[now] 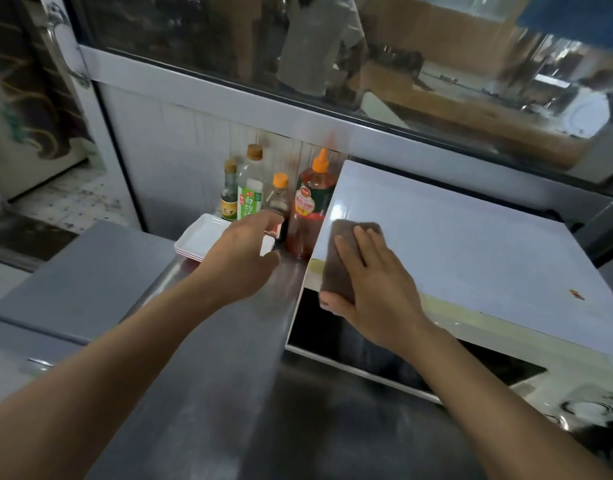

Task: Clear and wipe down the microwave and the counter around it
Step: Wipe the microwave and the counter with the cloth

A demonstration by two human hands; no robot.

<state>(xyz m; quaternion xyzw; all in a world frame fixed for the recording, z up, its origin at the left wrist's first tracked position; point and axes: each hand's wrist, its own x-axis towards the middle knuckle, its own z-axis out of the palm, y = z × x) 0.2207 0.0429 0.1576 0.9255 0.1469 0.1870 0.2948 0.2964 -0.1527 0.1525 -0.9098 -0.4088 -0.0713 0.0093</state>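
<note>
Left hand (244, 249) nearer, fingers curled toward small dark bottle (276, 206) at tabletop (208, 341) back edge, contact unclear. Right hand (370, 285) flat, fingers spread, pressing cloth (346, 244) on microwave (471, 244) top's front-left corner.

The left hand (244, 245) hides the dark bottle's (279, 206) lower half, perhaps gripping it; motion blurs both
</note>
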